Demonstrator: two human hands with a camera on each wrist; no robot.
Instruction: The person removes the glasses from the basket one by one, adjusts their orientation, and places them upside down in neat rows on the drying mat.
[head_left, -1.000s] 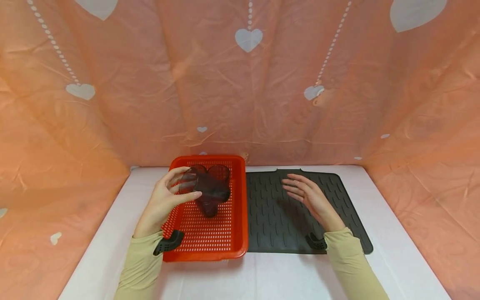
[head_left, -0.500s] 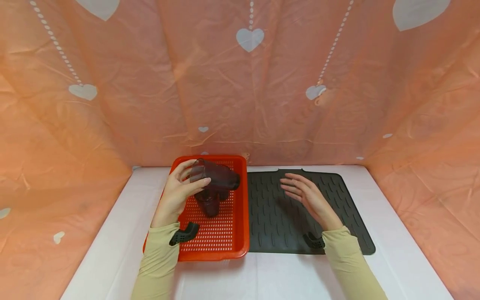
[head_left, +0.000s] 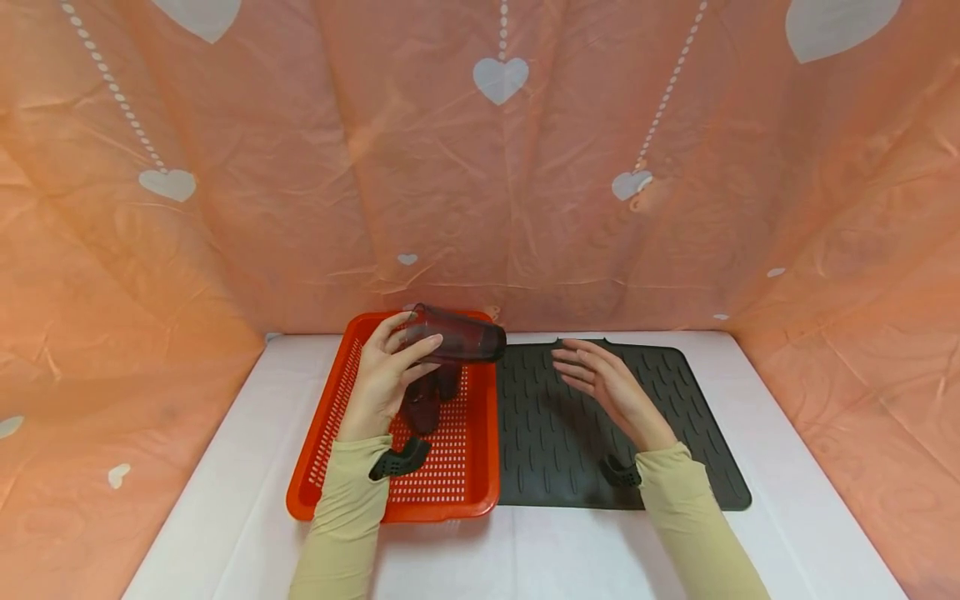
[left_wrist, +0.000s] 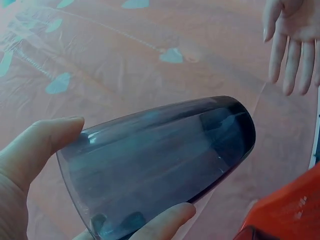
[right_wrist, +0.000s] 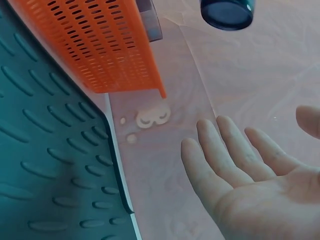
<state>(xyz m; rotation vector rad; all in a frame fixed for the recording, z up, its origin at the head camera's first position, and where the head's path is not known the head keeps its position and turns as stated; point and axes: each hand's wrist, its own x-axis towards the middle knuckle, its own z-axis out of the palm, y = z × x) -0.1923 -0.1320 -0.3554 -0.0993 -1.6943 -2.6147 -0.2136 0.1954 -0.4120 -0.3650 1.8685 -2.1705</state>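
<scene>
My left hand (head_left: 384,375) grips a dark, see-through tumbler (head_left: 465,335) near its rim, thumb on one side and fingers on the other. The tumbler lies sideways in the air over the red basket (head_left: 300,497), its thick base toward the right. In the left wrist view the tumbler (left_wrist: 155,160) looks smoky and tapers to its base. Below it, more dark tumblers (head_left: 422,410) lie in the basket, partly hidden by the hand. My right hand (head_left: 611,387) hovers over the dark ribbed mat (head_left: 540,450), fingers extended, palm turned toward the tumbler, holding nothing.
The basket and the mat sit side by side on a white-covered table (head_left: 525,554). An orange-pink sheet (head_left: 570,233) with white hearts hangs behind and at both sides. In the right wrist view, a perforated basket wall (right_wrist: 100,45) rises beside the mat.
My left hand has lifted the tumbler from among the others in the basket and carried it right, its base now past the basket's right rim. My right hand has shifted slightly left.
</scene>
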